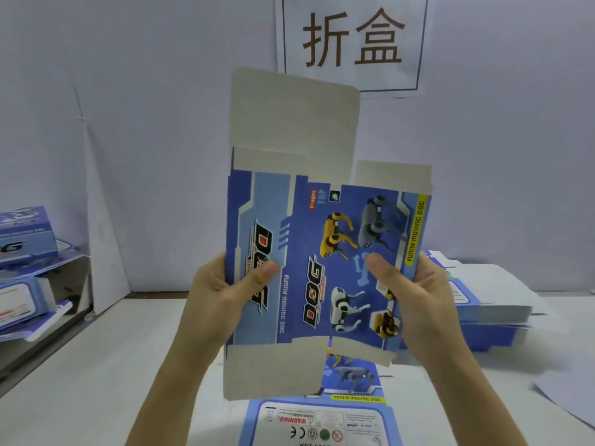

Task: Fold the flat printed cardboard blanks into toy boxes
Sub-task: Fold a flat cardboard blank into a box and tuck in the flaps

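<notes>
Wall (128, 123): pale, fills the upper field from 9 through 12 to 3 o'clock.

Table (112, 365): white top, lower field.

Held blank (309, 252): at centre, upright in the air above the table, printed blue face toward the camera. Plain grey flaps stand at its 12 and hang at its 6 o'clock. Two printed panels show, meeting at a crease down the middle.

Sign (352, 40): white sheet on the wall at 12 o'clock, with two large dark characters; the blank's top flap overlaps its lower left corner.

Stack of flat blanks (492, 310): on the table at 3 o'clock, behind the right hand.

Pile of folded boxes (22, 233): at 9 o'clock, at the frame edge.

Second blank (309, 423): flat on the table at 6 o'clock, warning panel up, partly hidden by the held blank's lower flap.

Left hand (219, 294): clamped on the held blank's 8 o'clock edge. Left thumb (260, 272) lies across the printed face; the fingers are behind the card, hidden.

Right hand (418, 300): clamped on the 4 o'clock edge. Right thumb (383, 268) presses the printed face; the fingers are behind, hidden.
</notes>
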### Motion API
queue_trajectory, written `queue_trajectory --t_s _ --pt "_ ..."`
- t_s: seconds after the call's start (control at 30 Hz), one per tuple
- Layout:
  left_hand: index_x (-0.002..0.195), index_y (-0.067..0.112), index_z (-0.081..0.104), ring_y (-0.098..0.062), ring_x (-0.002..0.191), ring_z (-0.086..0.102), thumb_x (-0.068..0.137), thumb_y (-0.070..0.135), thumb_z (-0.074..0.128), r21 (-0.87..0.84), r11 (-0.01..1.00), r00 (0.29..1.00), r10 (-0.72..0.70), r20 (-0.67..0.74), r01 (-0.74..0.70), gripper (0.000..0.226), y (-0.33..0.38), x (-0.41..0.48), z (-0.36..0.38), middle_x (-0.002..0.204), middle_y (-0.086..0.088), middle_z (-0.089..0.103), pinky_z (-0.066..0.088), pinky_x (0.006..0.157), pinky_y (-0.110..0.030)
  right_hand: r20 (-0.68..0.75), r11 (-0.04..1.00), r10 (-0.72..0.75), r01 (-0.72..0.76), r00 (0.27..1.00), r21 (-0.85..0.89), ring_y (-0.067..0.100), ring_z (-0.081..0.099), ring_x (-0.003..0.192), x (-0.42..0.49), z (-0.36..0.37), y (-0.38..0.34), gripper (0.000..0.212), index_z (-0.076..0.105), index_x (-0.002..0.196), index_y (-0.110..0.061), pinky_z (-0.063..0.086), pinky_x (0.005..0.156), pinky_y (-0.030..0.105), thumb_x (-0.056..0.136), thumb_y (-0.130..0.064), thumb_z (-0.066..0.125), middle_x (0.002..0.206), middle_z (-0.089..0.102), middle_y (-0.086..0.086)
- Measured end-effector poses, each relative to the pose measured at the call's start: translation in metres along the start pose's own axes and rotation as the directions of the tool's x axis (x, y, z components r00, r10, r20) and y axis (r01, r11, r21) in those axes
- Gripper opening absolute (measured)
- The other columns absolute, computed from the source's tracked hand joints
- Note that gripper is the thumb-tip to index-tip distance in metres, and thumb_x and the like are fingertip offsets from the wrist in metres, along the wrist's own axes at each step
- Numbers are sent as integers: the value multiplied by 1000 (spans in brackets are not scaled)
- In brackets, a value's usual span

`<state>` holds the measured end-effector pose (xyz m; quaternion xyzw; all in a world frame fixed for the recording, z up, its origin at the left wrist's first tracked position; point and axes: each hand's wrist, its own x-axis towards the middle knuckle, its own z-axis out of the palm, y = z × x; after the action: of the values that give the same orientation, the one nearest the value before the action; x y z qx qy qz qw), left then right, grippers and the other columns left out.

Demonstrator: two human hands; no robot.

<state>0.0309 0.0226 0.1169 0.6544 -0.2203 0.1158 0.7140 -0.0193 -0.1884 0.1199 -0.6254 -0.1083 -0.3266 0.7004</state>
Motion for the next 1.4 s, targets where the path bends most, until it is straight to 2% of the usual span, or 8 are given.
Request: queue_trajectory --t_s 0.43,0.6,0.7,0.87,1.0,1.13,1.27,1.4 --pt "102 30 58 -17 78 73 67 41 66 46 998 997 -34 -74 38 38 -19 -1 5 90 8 74 61 59 -33 26 991 51 -47 998 -124 30 70 84 2 -2 7 8 71 77 -42 59 73 46 71 -41 65 84 74 8" --pt "97 24 61 -15 75 73 72 33 63 9 1000 996 30 -84 -29 27 -18 -5 11 83 9 75 58 53 -25 -5 988 -2 2 1000 -156 24 70 77 1 -4 9 8 71 76 -40 59 62 37 74 -39 63 78 73 3" --pt "91 30 62 -10 75 72 72 36 64 59 992 979 118 -165 -110 20 -19 -9 20 83 17 73 55 52 -20 -50 985 -27 18 998 -173 39 62 75 0 -2 11 8 70 73 -35 54 55 47 75 -38 63 76 66 16" --pt "83 39 59 3 71 67 74 38 63 198 952 912 286 -294 -234 10 -27 -23 46 78 31 68 50 50 -9 -108 958 -172 140 979 -252 11 68 65 -5 7 17 12 61 75 -22 49 42 23 80 -32 59 68 69 -9" --pt "90 40 54 10 79 65 72 45 62 194 960 923 251 -293 -200 21 -26 -22 50 80 25 68 47 50 -6 -142 933 -218 163 966 -319 13 65 63 -5 9 17 10 59 75 -28 49 43 21 85 -29 61 70 68 -10" --pt "114 50 39 16 93 58 65 51 72 189 976 980 134 -147 -105 60 -17 -9 25 111 23 56 48 57 -5 -29 981 -81 75 996 -178 20 68 72 0 1 7 4 71 81 -28 57 58 27 81 -29 67 75 71 4" --pt "131 61 26 9 109 55 48 65 84 204 975 996 89 8 -89 101 -16 -6 15 120 35 53 50 77 -13 160 982 -62 89 985 -168 40 64 82 0 2 6 21 70 94 -36 57 64 41 80 -51 70 88 69 17" --pt "125 9 54 -10 93 69 54 35 92 220 963 983 130 133 -157 85 -23 -4 2 105 3 71 54 65 -16 334 948 137 -221 933 229 28 62 115 3 -4 -3 78 65 124 -25 52 92 44 71 -81 49 126 65 9"
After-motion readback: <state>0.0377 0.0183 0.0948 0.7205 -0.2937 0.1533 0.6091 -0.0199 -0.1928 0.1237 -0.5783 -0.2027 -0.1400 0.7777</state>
